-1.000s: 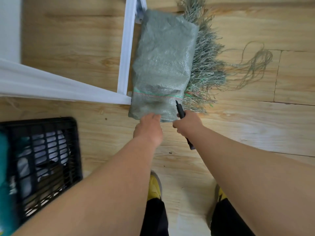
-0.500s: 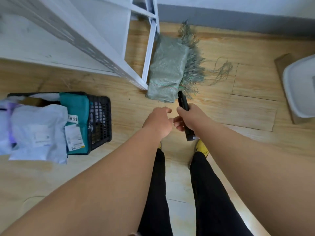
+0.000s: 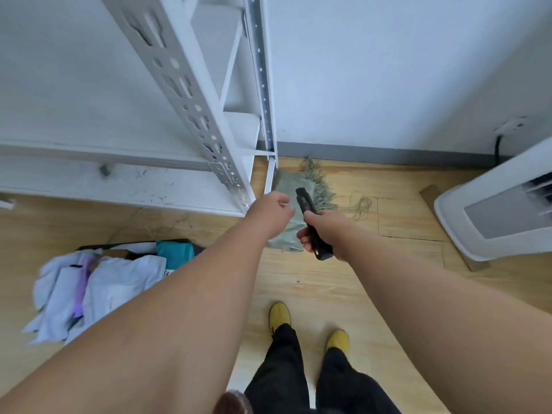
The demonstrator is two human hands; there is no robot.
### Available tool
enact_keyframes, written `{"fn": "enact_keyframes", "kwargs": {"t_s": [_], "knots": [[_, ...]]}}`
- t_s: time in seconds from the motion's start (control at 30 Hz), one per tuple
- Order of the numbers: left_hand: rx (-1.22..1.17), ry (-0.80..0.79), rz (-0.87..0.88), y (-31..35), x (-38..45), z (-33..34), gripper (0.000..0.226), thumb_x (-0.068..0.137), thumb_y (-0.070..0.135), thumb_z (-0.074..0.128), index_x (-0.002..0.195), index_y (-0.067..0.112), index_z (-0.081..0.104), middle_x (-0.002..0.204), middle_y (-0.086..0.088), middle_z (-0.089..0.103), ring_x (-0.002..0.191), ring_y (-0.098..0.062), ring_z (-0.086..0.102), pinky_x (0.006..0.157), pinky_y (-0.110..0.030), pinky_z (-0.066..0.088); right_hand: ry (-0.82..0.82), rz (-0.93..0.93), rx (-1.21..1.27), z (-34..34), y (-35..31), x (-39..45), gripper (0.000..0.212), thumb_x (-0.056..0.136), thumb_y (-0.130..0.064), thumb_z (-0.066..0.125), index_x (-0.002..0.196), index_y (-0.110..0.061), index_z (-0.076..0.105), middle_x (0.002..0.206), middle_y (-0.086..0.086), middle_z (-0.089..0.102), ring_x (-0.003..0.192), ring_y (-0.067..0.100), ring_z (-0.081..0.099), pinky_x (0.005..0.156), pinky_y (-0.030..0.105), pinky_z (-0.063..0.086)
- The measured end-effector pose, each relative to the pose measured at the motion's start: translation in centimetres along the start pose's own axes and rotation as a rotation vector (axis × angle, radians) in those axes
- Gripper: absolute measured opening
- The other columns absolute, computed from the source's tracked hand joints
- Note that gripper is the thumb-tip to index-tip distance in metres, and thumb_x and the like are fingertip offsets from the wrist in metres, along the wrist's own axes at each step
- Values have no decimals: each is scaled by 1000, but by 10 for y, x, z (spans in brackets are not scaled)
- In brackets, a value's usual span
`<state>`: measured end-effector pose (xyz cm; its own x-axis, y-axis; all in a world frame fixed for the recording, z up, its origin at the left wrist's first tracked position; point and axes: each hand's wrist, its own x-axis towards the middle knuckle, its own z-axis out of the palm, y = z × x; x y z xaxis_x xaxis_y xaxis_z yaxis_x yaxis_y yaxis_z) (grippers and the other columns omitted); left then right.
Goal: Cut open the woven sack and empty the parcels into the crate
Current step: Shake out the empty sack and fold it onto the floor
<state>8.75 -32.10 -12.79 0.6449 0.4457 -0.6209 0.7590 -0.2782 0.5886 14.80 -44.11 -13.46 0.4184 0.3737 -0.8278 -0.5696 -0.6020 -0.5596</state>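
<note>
1. Right hand (image 3: 324,231): fingers wrapped tight round a black cutter (image 3: 312,222), tip pointing up and away toward the wall.
2. Left hand (image 3: 270,209): fingers loosely curled, holding nothing, hanging in the air just left of the cutter's tip.
3. Sack (image 3: 286,231): green woven, flat on the wood floor (image 3: 328,282) at the foot of the white shelf rack (image 3: 209,121), frayed threads (image 3: 321,189) fanned out on its right side. Neither hand touches it.
4. Crate (image 3: 195,249): black, on the floor to the left, mostly hidden behind the left forearm; white and teal parcels (image 3: 98,288) heaped in and over it.
5. Versus half a second ago: both hands are higher and further from the sack, the view has risen to take in the wall and more of the rack, and the yellow shoes (image 3: 279,315) now show. Grip on the cutter unchanged.
</note>
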Motion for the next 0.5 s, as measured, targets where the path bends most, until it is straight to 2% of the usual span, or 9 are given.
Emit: {"fn": "enact_keyframes", "kwargs": {"t_s": [0.1,0.13,0.2,0.37,0.43,0.5], "knots": [[-89,53,36,1,-25,-14,38,94,25,53,133,21,54,132,1,58,117,-20,57,103,-36,44,-38,-37,0,17,-8,-26,8,100,-11,42,101,-4,46,71,14,61,55,23,53,56,32,44],[-130,76,41,0,-34,-17,39,94,25,53,133,22,54,131,1,58,117,-20,57,104,-37,44,-56,-61,-5,21,-8,-35,9,100,-10,43,107,-5,46,74,14,61,56,23,55,53,30,47],[-237,151,42,-2,-56,-20,40,92,24,54,132,24,52,127,0,60,113,-21,59,102,-39,46,-85,-131,-22,30,-8,-52,15,100,-10,44,114,-6,48,78,14,61,60,22,56,50,26,50],[-437,305,4,-14,-114,-32,37,86,25,62,121,26,51,105,1,66,100,-22,66,93,-41,53,-135,-260,43,58,10,-92,23,99,-10,49,120,-5,53,84,17,62,67,25,56,67,38,49],[-501,321,-31,-18,-130,-44,39,84,23,66,121,20,56,107,-4,68,97,-25,68,91,-41,55,-170,-284,63,70,14,-109,23,98,-11,51,119,-4,54,84,17,64,67,26,57,70,40,50],[-581,335,-34,-23,-140,-60,27,86,15,67,113,17,65,104,-9,71,96,-27,70,87,-38,57,-185,-330,28,82,6,-120,22,97,-14,54,117,-6,56,85,15,68,68,24,61,68,36,53]]}}
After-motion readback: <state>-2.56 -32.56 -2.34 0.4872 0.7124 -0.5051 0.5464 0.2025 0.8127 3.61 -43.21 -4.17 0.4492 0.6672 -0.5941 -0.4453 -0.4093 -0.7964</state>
